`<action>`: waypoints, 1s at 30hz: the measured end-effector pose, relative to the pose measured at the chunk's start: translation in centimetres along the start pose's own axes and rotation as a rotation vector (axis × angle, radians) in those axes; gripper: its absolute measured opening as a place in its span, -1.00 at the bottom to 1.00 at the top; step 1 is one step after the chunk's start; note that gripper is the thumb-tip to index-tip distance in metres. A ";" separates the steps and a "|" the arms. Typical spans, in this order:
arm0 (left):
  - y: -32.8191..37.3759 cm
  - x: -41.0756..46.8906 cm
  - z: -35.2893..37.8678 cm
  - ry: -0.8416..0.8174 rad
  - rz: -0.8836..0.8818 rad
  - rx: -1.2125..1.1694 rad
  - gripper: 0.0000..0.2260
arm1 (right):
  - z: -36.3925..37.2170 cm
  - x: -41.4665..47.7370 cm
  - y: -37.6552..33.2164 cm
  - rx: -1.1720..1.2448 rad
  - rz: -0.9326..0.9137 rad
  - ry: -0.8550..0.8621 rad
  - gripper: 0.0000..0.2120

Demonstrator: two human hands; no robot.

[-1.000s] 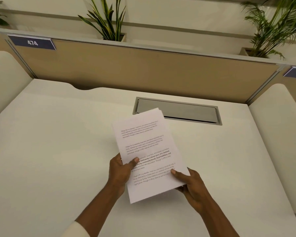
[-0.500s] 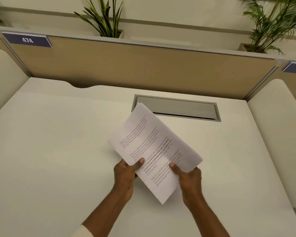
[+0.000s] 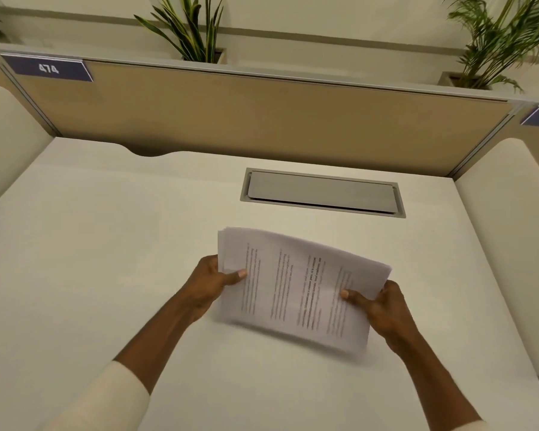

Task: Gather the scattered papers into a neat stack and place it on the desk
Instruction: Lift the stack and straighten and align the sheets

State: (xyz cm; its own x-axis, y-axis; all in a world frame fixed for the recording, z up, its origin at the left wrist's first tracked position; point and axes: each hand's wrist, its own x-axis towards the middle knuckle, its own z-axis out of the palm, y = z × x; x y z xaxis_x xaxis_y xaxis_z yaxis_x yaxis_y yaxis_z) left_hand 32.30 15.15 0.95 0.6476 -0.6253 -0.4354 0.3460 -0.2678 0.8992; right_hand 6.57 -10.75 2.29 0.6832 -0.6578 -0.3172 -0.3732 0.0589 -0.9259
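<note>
A stack of printed white papers (image 3: 296, 287) is held sideways above the middle of the white desk (image 3: 106, 244), its text lines running top to bottom. My left hand (image 3: 209, 284) grips the stack's left short edge, thumb on top. My right hand (image 3: 377, 306) grips the right short edge, thumb on the top sheet. The sheets' far edges look slightly fanned. The near long edge is low and blurred; whether it touches the desk I cannot tell.
A grey cable hatch (image 3: 322, 192) is set into the desk behind the papers. A tan partition (image 3: 262, 119) with a "474" label (image 3: 49, 69) closes the back. Cream side panels (image 3: 511, 213) flank the desk. Potted plants (image 3: 193, 29) stand beyond the partition.
The stack has been turned clockwise from upright to sideways. My hands have moved from its near edge out to its two short ends, further apart.
</note>
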 end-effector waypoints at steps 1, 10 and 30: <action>0.0 0.2 0.5 0.084 0.053 -0.027 -0.79 | 0.4 0.0 -0.5 0.022 -0.038 0.047 -0.80; -1.4 1.5 2.5 0.317 0.255 -0.014 -0.69 | 3.7 0.0 -0.3 0.166 -0.104 0.252 -0.61; -2.1 1.9 2.1 0.321 0.266 -0.054 -0.64 | 4.3 0.9 0.6 0.236 -0.073 0.284 -0.65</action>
State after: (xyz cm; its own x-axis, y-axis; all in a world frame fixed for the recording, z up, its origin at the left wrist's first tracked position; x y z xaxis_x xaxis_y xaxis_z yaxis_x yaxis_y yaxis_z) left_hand 31.35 12.97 -1.72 0.8949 -0.4049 -0.1876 0.1680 -0.0839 0.9822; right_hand 9.66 -8.13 0.58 0.4887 -0.8469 -0.2094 -0.1522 0.1535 -0.9764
